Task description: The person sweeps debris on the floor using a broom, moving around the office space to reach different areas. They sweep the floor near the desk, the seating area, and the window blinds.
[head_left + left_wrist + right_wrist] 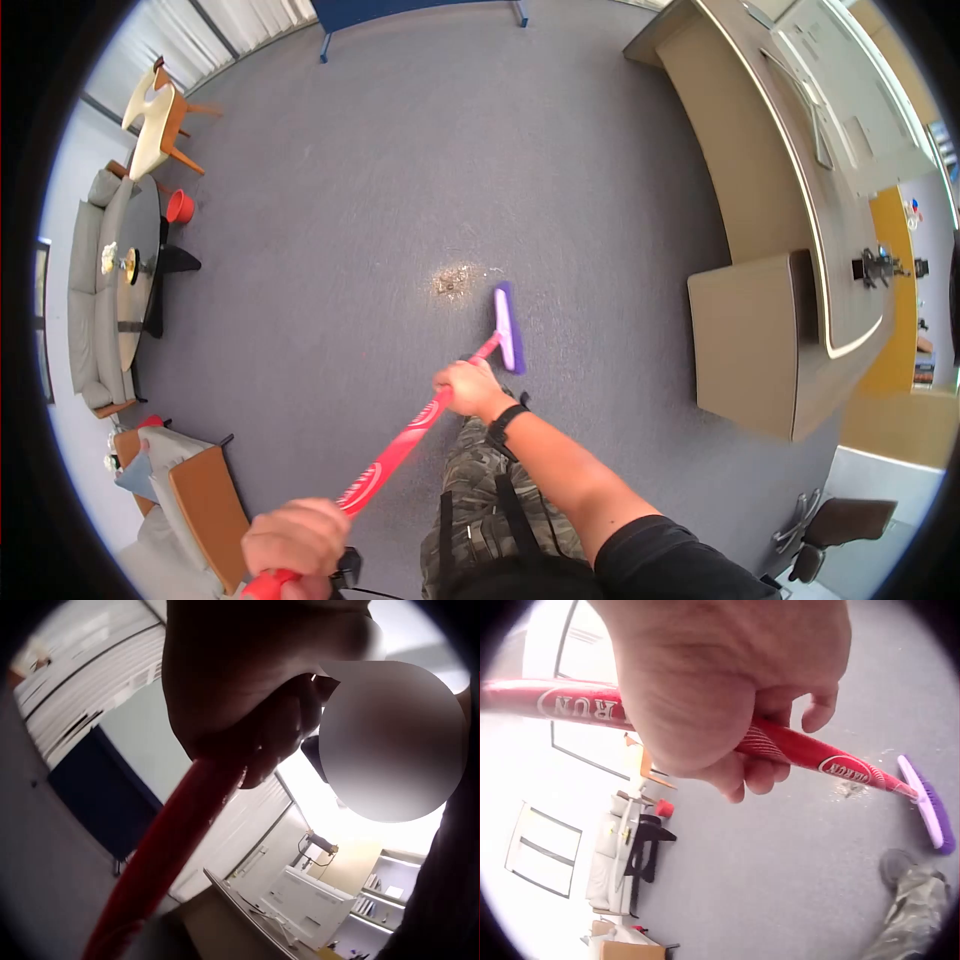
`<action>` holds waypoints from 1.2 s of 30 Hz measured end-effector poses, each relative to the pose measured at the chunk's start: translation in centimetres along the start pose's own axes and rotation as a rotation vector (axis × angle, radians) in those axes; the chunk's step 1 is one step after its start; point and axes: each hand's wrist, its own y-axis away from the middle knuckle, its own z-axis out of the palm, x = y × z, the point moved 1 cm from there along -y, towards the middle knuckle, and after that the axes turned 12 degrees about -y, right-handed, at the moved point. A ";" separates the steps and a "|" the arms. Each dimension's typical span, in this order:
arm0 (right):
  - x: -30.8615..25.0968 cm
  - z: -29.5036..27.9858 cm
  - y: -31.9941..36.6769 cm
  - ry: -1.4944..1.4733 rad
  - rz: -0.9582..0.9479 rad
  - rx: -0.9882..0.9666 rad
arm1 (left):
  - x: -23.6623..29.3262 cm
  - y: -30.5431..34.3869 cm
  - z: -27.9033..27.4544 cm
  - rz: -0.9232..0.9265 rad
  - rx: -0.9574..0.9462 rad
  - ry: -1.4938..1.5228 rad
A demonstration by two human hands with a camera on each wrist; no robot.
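Observation:
A broom with a red handle [395,455] and a purple-bristled head [508,330] slants across the head view. My left hand [295,540] grips the handle near its upper end, at the lower left. Further down the handle, my right hand [470,388] holds it, its fingers wrapping round below the palm [727,697] in the right wrist view. The broom head is low at the floor, just right of a small heap of light brown debris [452,282]. Scattered bits lie around that heap. In the left wrist view, the left fist [255,697] encloses the red handle.
To the right stands a large beige desk [750,340]. Along the left are a grey sofa [88,290], an oval table [145,230], a red bin [180,207] and a wooden chair [160,125]. A blue board [410,8] is at the far end. An armchair [205,505] sits at the lower left.

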 end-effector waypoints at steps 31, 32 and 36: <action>-16.5 0.6 -5.7 -0.135 -0.189 -0.036 | 10.8 3.3 -10.3 0.216 0.018 -0.056; -18.7 -0.1 -7.0 -0.122 -0.213 -0.047 | 12.0 3.3 -10.6 0.158 0.172 -0.108; -27.8 -1.7 -10.6 -0.049 -0.502 -0.220 | 13.2 1.4 -14.0 0.145 -0.016 -0.221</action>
